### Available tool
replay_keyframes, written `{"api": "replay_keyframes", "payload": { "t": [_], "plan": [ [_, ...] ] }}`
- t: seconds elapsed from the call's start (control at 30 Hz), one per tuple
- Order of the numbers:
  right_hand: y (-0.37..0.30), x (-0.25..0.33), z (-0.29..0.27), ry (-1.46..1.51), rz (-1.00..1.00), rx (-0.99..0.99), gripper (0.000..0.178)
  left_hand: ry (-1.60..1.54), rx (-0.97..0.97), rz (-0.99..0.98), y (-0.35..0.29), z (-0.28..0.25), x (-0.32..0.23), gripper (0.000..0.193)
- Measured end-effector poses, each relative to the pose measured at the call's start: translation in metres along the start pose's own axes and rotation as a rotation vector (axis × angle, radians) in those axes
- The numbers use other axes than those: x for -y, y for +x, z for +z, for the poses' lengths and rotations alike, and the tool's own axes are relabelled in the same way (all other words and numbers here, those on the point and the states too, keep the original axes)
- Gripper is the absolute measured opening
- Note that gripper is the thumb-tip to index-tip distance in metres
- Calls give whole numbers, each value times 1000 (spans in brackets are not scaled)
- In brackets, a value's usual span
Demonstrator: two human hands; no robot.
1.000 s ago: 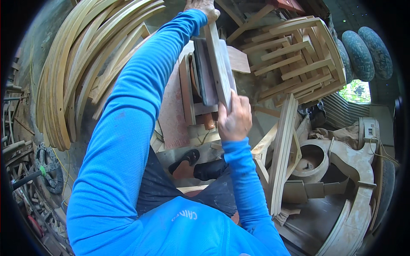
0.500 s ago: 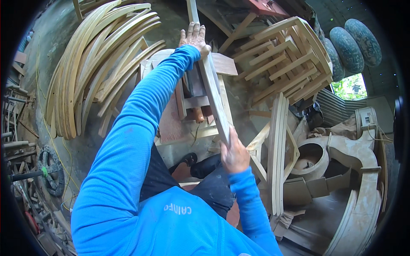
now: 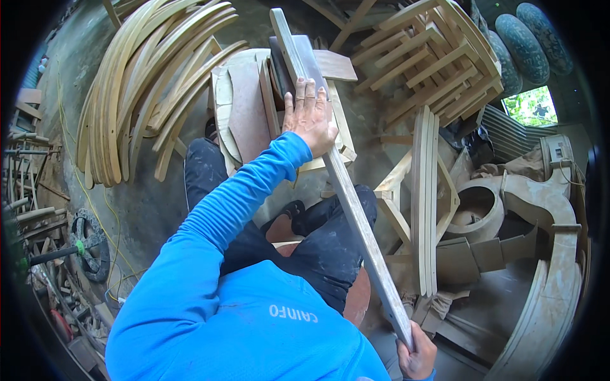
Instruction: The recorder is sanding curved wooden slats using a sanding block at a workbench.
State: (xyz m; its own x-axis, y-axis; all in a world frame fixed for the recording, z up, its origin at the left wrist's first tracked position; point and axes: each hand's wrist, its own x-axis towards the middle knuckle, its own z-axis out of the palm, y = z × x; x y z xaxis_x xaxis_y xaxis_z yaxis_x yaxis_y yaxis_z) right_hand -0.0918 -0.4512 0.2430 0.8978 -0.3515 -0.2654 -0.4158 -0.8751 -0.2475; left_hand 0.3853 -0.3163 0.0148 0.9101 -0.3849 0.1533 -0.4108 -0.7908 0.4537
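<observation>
A long, narrow wooden strip (image 3: pixel 356 216) slants from the far middle down to the lower right. My left hand (image 3: pixel 309 120) lies flat on its upper part, fingers stretched forward and pressing down. The near end of the strip is gripped by my right hand (image 3: pixel 416 352), with the thumb on top and the fingers wrapped round it. Under the strip's far part shows a dark grey flat plate (image 3: pixel 310 63), set among boards on a low stand. My left hand and the strip hide part of that plate.
Many curved wooden pieces (image 3: pixel 127 82) stand stacked at left. A slatted wooden frame (image 3: pixel 438 63) is at the far right, with upright wooden strips (image 3: pixel 424 203) nearer. A large curved machine casing (image 3: pixel 562 235) stands at right; a yellow cord (image 3: pixel 81 184) crosses the floor at left.
The strip has come back toward me and to the lower right. My right hand moved with its near end, and my left hand now lies nearer to me. The view has shifted slightly.
</observation>
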Motion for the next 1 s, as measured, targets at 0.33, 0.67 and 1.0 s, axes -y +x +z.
{"api": "replay_keyframes", "payload": {
  "t": [0.33, 0.67, 1.0],
  "plan": [
    [124, 37, 44, 11, -65, -165, 46, 56, -131, 37, 127, 3, 66, 85],
    [254, 105, 71, 84, -161, -192, 47, -81, -239, 139, 243, -47, 146, 85],
    [350, 153, 110, -93, -299, -347, 48, -172, -114, -3, 335, -91, 187, 87]
  ]
}}
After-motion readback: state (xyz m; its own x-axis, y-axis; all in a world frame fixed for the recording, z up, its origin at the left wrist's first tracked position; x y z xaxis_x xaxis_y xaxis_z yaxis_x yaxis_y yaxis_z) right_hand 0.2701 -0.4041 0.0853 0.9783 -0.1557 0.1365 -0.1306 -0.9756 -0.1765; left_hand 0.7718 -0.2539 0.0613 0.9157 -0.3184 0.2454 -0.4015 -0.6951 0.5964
